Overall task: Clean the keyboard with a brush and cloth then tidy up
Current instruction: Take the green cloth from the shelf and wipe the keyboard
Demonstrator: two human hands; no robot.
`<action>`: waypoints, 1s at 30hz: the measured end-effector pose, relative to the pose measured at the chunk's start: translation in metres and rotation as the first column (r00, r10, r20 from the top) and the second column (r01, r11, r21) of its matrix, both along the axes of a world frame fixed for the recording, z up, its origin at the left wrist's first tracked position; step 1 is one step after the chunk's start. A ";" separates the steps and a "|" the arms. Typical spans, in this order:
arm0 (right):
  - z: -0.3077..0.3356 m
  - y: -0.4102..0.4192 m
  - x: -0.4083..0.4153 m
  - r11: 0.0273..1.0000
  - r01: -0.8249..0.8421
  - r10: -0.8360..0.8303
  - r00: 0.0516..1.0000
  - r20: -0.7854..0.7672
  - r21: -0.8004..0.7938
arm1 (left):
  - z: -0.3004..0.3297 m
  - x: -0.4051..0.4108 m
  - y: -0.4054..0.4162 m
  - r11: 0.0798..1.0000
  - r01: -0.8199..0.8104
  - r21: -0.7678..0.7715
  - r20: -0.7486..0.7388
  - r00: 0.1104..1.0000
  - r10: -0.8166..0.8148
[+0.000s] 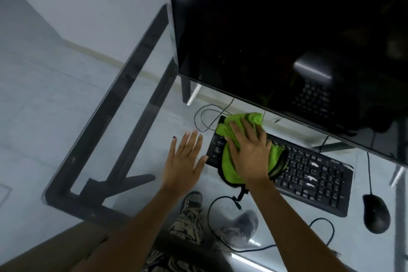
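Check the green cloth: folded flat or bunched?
Bunched. The green cloth lies crumpled in uneven folds on the keyboard under the flat right hand.

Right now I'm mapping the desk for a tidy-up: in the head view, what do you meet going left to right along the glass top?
Left hand → green cloth under the right hand → bare keyboard keys → mouse.
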State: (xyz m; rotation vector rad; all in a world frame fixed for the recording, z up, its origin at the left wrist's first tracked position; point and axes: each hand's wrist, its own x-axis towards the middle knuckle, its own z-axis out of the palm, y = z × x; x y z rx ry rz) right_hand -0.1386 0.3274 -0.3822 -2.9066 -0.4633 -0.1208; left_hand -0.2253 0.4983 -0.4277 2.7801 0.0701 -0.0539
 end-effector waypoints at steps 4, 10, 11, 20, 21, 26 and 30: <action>-0.006 0.002 -0.059 0.983 -0.173 0.176 0.982 0.066 -0.055 | -0.004 -0.002 0.000 1.000 0.020 -0.005 0.008 1.000 -0.020; 0.014 0.039 0.008 0.992 -0.094 0.095 0.995 0.006 -0.088 | -0.007 -0.001 0.001 1.000 0.008 -0.017 0.030 1.000 -0.007; 0.014 0.040 0.007 0.993 -0.094 0.094 0.996 -0.002 -0.074 | -0.007 -0.002 0.001 1.000 0.007 -0.015 0.024 1.000 -0.006; 0.009 0.021 -0.003 0.950 -0.291 0.293 0.956 0.005 -0.111 | -0.007 0.000 0.001 0.999 -0.006 -0.051 0.061 0.998 0.009; 0.011 0.028 0.009 0.965 -0.242 0.242 0.970 -0.006 -0.101 | -0.007 0.000 0.001 0.998 -0.008 -0.058 0.065 0.998 0.012; 0.009 0.031 -0.004 0.962 -0.270 0.270 0.963 -0.017 -0.038 | -0.008 -0.001 0.000 0.998 -0.011 -0.064 0.083 0.996 0.016; 0.007 -0.025 -0.015 0.897 -0.439 0.439 0.898 -0.012 -0.055 | -0.006 -0.001 0.000 0.999 -0.008 -0.046 0.063 0.998 0.011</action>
